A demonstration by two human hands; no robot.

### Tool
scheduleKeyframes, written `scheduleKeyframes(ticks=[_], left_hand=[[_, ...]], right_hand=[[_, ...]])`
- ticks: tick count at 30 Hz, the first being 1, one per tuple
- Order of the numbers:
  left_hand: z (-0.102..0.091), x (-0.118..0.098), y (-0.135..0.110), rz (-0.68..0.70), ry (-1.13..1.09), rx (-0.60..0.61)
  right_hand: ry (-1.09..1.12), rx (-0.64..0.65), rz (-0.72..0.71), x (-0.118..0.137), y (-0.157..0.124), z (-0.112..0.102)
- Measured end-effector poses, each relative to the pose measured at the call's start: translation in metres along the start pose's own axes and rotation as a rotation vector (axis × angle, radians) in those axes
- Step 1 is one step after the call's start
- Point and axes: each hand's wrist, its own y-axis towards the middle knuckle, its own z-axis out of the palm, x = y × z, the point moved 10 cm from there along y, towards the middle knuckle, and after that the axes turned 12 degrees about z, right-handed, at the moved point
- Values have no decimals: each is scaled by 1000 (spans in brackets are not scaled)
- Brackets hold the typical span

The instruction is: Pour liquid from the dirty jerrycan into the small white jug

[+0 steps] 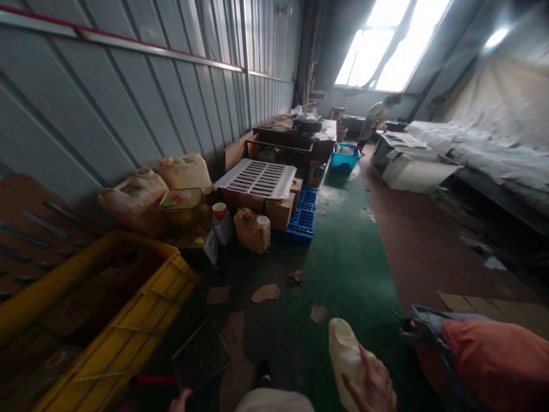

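- Right hand (374, 384) — fingers curled round the lower body of a pale jug (345, 350), thumb laid along its side; the grip looks closed but not tight.
- The jug sits low in the view, held tilted above the green floor (343, 269), its rounded end pointing away from the person.
- Left hand (180, 401) shows only at the bottom edge, just below a dark tray (201, 357) with a red handle (152, 379); I cannot tell whether it is open or gripping.
- Handling, as a guess: thin plastic, probably light, with smooth walls that give under pressure — a hold round the waist or neck seems safer than a pinch at the end.
- Left: a yellow crate (128, 337). By the wall: grimy cans (141, 197).
- Right of the jug: orange cloth (497, 360).
- A person (376, 117) bends far off.
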Motion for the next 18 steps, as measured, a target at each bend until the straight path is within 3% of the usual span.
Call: scheduleKeyframes(ticks=[4, 9, 18], left_hand=[[-34, -23, 119, 63, -135, 68], [-102, -68, 269, 145, -182, 3], [-220, -164, 427, 321, -3, -77]], right_hand=[[-34, 5, 20, 57, 62, -1], [-2, 33, -6, 124, 148, 24], [119, 115, -77, 229, 286, 67]])
